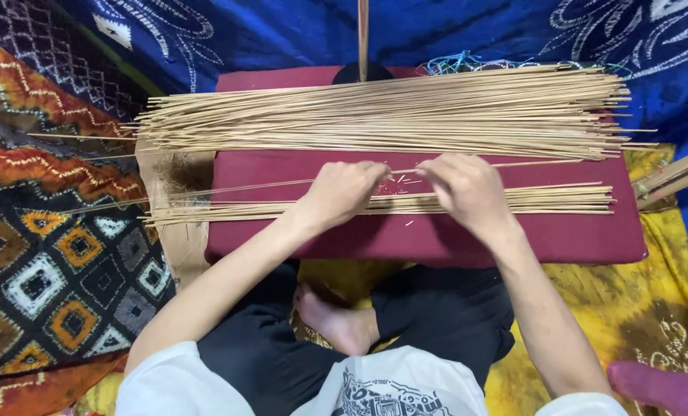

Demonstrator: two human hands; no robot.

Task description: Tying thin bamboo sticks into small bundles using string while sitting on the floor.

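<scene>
Across the middle of the frame lies a low bench covered in dark maroon cloth (436, 239), and on it the work divides into two lots of thin pale bamboo sticks. The large loose heap of sticks (390, 115) fills the upper part of the bench, fanning from left to right edge; the smaller, flatter row of sticks (552, 200) lies nearer the person, running under both hands. Judging by the sizes, only a minor share has passed into the near row, and the bulk in the far heap seems untouched.

At centre, the left hand (342, 191) is curled down with its fingers closed on the near row, and the right hand (467, 189) is likewise bent over the sticks just beside it. A single thin stick (513, 164) slants from between the two hands toward the right, and another long stick (228, 187) trails off to the left; both hands appear to pinch one of these, though which fingers grip it I cannot tell. Small pale chips (406, 181) are scattered on the cloth between the hands, suggesting trimming or snapping.

Much is hidden. The fingertips are tucked under the knuckles, so the exact grip cannot be seen. A dark round base with an upright wooden pole (363, 38) at the upper centre is cut off by the frame's top edge. Tangled coloured threads (459, 63) behind the heap are too fine to make out. At the right edge, some wooden slats (675, 177) run out of view.
</scene>
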